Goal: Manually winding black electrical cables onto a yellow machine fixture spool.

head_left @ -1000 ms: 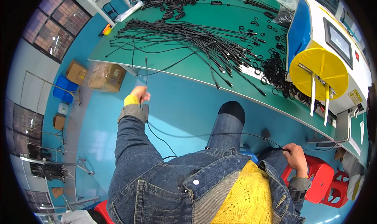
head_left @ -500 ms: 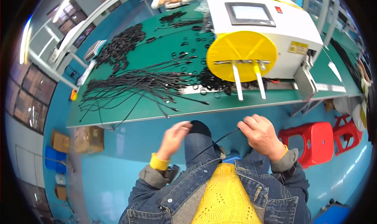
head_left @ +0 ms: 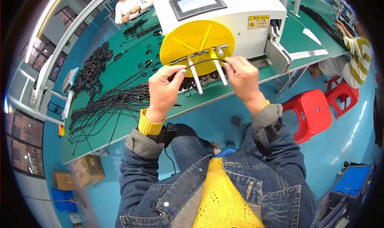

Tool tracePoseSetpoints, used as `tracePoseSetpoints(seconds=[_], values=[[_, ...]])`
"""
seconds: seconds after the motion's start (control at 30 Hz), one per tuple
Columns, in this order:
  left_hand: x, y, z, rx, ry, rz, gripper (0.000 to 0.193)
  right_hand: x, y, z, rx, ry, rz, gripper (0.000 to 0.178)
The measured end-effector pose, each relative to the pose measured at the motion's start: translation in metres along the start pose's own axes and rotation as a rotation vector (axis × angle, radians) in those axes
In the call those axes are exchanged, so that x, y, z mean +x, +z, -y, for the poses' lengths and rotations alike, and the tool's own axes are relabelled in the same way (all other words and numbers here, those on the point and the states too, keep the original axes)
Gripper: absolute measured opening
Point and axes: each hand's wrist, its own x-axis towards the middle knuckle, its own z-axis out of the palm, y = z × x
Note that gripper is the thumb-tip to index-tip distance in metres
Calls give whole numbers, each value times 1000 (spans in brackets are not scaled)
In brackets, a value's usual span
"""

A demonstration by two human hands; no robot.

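Observation:
A thin black cable (head_left: 205, 60) stretches in a shallow arch between my two hands, across the front of a yellow disc (head_left: 188, 38). My left hand (head_left: 164, 91) pinches its left end between thumb and fingers. Close to the disc's right edge, my right hand (head_left: 245, 81) is closed on the other end. Two long pale rods (head_left: 195, 77) stick out from the disc toward me, and the cable passes by them. Whether it touches the rods I cannot tell. The disc is mounted on a white machine (head_left: 244, 8) with a screen (head_left: 197, 3).
Loose black cables (head_left: 108, 102) lie on the green table (head_left: 120, 134), left of the machine. Behind them is a heap of coiled black cables (head_left: 93, 68). A metal bracket (head_left: 277, 54) juts from the machine's right side. Red stools (head_left: 310, 114) stand at right. Other people sit farther off.
Both hands have risen from above my lap to the disc. My left hand, apart from the cable before, now grips it. The view has shifted right.

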Motion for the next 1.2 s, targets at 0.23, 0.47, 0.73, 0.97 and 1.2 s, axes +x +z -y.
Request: tracePoseSetpoints(seconds=[0.23, 0.47, 0.73, 0.97, 1.2], values=[[7, 11, 31, -87, -60, -2, 12, 0, 38, -18, -4, 119, -53, 9], [6, 13, 41, -143, -47, 4, 14, -14, 28, -22, 1, 230, -44, 13], [-2, 7, 33, -254, -170, -14, 16, -81, -12, -20, 33, 402, 185, 14], [-9, 8, 22, -88, 32, -33, 17, -105, -30, -12, 80, 514, 325, 13], [-22, 17, 12, -67, 25, -61, 20, -112, -32, -8, 128, 536, 403, 12]])
